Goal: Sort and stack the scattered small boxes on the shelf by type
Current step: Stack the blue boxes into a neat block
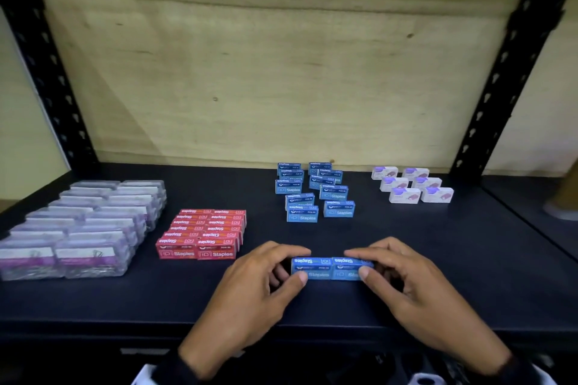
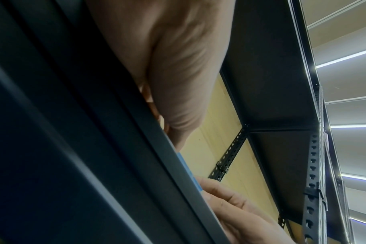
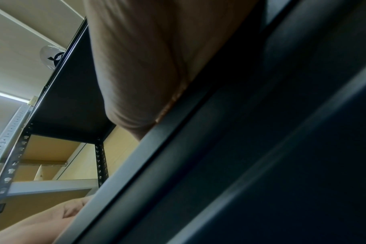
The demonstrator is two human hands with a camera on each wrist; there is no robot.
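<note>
Two blue staples boxes sit end to end near the shelf's front edge. My left hand [image 1: 275,272] pinches the left blue box [image 1: 312,267] between thumb and forefinger. My right hand [image 1: 387,269] pinches the right blue box [image 1: 350,267] the same way. More blue staples boxes [image 1: 312,192] lie scattered and partly stacked behind them. In the left wrist view only a sliver of blue box [image 2: 185,163] shows past the shelf edge, beside my left hand's palm [image 2: 178,66]. In the right wrist view my right hand's palm [image 3: 148,66] fills the top.
Red staples boxes [image 1: 201,234] stand in neat rows at centre left. Clear paper-clip cases [image 1: 81,228] fill the left of the black shelf [image 1: 469,259]. White and purple boxes [image 1: 413,186] sit in two rows at back right. A plywood back panel [image 1: 281,72] closes the rear.
</note>
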